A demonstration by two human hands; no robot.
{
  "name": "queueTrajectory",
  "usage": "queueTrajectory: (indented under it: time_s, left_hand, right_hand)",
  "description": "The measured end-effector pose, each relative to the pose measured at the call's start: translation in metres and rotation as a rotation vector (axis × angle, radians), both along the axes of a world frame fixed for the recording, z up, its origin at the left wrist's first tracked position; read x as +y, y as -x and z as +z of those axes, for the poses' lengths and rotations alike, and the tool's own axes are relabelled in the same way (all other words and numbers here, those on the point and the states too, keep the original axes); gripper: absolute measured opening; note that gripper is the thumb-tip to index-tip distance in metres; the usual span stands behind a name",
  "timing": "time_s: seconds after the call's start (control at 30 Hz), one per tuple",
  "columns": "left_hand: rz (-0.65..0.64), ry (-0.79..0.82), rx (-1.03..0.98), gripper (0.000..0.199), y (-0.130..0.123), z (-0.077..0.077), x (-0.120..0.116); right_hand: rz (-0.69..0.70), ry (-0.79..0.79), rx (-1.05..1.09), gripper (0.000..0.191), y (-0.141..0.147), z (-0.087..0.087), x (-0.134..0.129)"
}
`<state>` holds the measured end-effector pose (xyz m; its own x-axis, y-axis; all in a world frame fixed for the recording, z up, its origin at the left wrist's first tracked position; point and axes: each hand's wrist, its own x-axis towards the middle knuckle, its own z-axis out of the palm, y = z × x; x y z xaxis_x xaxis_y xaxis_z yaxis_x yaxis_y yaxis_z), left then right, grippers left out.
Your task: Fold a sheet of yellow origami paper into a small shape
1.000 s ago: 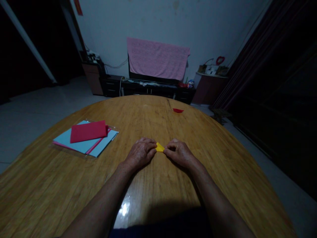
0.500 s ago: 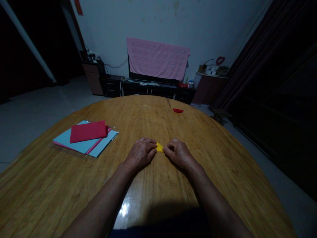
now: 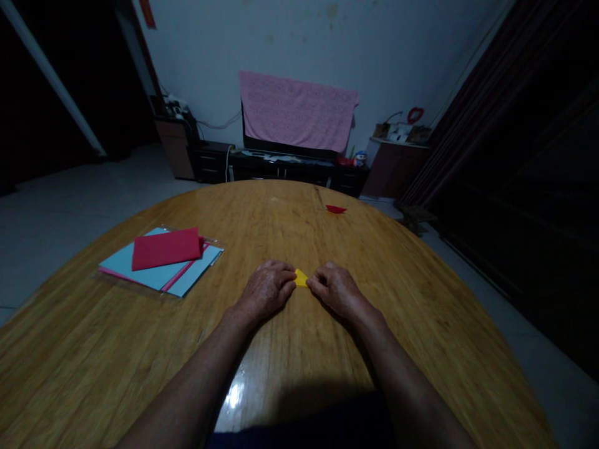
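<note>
A small piece of folded yellow paper point(image 3: 301, 279) shows between my two hands, low on the wooden table point(image 3: 290, 231). Its visible part is roughly triangular; the ends are hidden under my fingers. My left hand point(image 3: 267, 288) is closed on its left side, thumb and fingertips pressed together at the paper. On the opposite side my right hand point(image 3: 337, 290) pinches the right corner between thumb and forefinger, the other fingers curled in.
Left on the table lies a clear packet of light blue and pink paper point(image 3: 154, 271), with a folded red paper point(image 3: 166, 248) on top. A small red folded paper shape point(image 3: 336, 209) sits near the far edge. Beyond stands a low black cabinet point(image 3: 281, 169) under a pink cloth point(image 3: 299, 112).
My right hand has shifted very slightly to the left along the yellow paper, covering a little more of its corner. My left hand looks the same.
</note>
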<state>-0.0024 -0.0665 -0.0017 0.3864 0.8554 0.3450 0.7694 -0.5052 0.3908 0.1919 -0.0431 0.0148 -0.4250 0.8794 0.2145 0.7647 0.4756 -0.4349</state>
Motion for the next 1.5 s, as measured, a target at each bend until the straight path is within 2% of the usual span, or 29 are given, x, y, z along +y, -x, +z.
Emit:
queueTrajectory:
  time_s: [0.33, 0.73, 1.07, 1.5]
  left_hand:
    - [0.009, -0.019, 0.005, 0.026, 0.000, -0.001, 0.000]
    - [0.009, -0.032, -0.003, 0.029, -0.002, -0.001, -0.002]
    - [0.074, -0.003, 0.085, 0.027, -0.010, 0.008, -0.007]
    - [0.038, -0.045, 0.086, 0.030, -0.016, 0.002, -0.004]
  right_hand:
    - [-0.024, 0.006, -0.020, 0.023, -0.002, -0.007, 0.004]
    - [-0.059, 0.041, -0.097, 0.025, 0.000, 0.004, -0.001]
    - [-0.033, 0.067, -0.126, 0.027, -0.002, 0.004, -0.001]
    - [-0.059, 0.070, -0.114, 0.027, 0.000, 0.005, -0.002]
